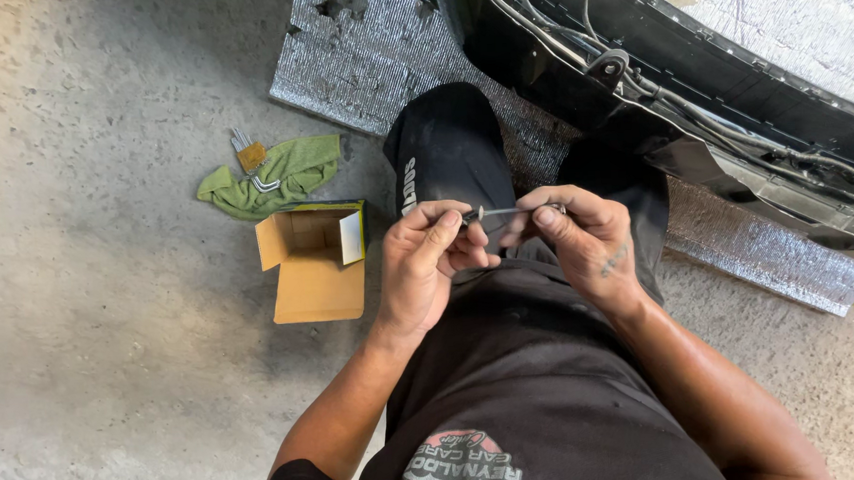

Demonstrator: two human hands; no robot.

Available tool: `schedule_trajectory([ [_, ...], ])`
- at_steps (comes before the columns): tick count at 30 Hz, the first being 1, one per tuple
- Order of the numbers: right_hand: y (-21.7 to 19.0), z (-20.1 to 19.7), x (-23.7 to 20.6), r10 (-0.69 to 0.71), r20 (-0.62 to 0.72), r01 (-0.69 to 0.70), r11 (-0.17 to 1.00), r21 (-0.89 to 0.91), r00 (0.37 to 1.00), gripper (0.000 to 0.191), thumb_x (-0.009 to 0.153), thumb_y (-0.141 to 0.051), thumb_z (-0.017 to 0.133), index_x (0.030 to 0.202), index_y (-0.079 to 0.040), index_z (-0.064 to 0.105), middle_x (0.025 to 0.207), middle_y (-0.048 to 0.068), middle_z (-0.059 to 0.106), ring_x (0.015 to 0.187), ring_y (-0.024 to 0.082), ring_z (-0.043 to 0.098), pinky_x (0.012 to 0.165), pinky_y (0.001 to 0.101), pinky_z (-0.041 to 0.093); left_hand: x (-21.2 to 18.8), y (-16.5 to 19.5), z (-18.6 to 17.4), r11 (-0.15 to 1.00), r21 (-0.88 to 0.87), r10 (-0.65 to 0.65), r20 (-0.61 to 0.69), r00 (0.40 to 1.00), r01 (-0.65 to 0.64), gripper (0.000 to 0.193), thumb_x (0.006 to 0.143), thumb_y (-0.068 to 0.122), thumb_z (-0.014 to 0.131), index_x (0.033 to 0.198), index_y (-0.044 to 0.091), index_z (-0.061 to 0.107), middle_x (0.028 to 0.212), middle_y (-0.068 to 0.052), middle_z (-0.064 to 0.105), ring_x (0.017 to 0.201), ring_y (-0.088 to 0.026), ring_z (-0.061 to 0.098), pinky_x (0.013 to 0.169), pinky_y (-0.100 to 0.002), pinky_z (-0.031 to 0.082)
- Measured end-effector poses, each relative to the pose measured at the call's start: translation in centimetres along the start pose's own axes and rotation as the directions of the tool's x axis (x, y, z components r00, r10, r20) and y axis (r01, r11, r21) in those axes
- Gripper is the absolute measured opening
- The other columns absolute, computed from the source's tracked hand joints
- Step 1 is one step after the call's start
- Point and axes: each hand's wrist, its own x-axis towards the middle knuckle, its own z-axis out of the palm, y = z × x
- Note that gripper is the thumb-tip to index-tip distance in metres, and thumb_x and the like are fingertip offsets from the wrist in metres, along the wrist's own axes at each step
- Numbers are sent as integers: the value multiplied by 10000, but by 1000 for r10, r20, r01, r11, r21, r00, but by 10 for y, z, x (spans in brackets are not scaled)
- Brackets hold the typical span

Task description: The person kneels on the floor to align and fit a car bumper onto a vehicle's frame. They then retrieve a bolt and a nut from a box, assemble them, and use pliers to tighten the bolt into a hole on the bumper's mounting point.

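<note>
Both hands meet in front of my chest, above my knees in dark trousers. My left hand (430,261) pinches one end of a thin metal bolt (505,211) with a washer on it. My right hand (573,234) grips the bolt's other end between thumb and fingers. The bolt lies level between the two hands. What the fingers of each hand cover at the bolt's ends is hidden.
An open cardboard box (313,261) lies on the concrete floor to the left. Beyond it a green cloth (277,175) carries a set of hex keys (250,160). A black car bumper (692,90) with wiring rests on silver foil matting (379,62) ahead.
</note>
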Motion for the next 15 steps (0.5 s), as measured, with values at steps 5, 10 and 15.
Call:
schedule_trajectory([
  [5, -12, 10, 1, -206, -8, 195, 938, -286, 979, 111, 1068, -27, 611, 1126, 47, 671, 1225, 181, 720, 1128, 239, 727, 1010, 370, 617, -1, -8, 10, 973, -209, -91, 32, 995, 96, 244, 1118, 150, 550, 1248, -22, 662, 941, -100, 680, 780, -138, 654, 825, -431, 649],
  [10, -23, 12, 6, -124, -106, 82, 937, -339, 987, 132, 1061, -30, 614, 1111, 67, 689, 1130, 193, 747, 962, 233, 746, 891, 348, 633, -4, -7, 19, 1000, 3, -1, 23, 1000, 1, 325, 1082, 166, 562, 1325, -38, 631, 1014, -99, 699, 881, -148, 678, 859, -422, 656],
  [15, -15, 6, 15, 2, -122, -4, 1000, -18, 993, 180, 1088, -105, 581, 1134, 51, 658, 1102, 196, 729, 960, 255, 761, 858, 371, 646, -7, 1, 26, 878, 452, 158, 43, 987, -160, 335, 1042, 87, 648, 1350, -43, 626, 1057, -86, 716, 903, -125, 683, 871, -328, 651],
])
